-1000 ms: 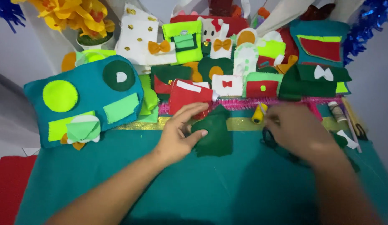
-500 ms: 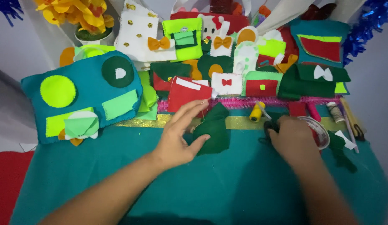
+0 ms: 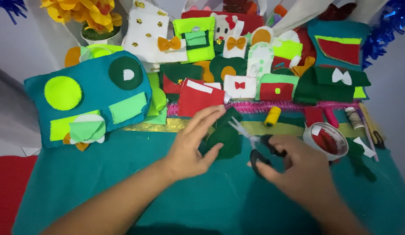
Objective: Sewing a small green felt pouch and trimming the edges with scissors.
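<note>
My left hand (image 3: 191,146) rests on a dark green felt piece (image 3: 226,137) lying on the teal cloth (image 3: 102,182), fingers spread, thumb pressing its lower edge. My right hand (image 3: 298,167) grips small black-handled scissors (image 3: 254,146). Their open silver blades point up-left and touch the right edge of the green felt piece. A red felt pouch (image 3: 196,98) lies just beyond my left fingertips.
A large teal felt bag (image 3: 87,98) sits at the left. Several small felt pouches (image 3: 263,85) line the back. A yellow thread spool (image 3: 272,116), a round clear container (image 3: 326,140) and more spools (image 3: 354,116) lie at the right. A flower pot (image 3: 98,32) stands at the back left.
My right hand has come back leftward from the container, now holding scissors with the blades at the green felt. My left hand stayed on the felt.
</note>
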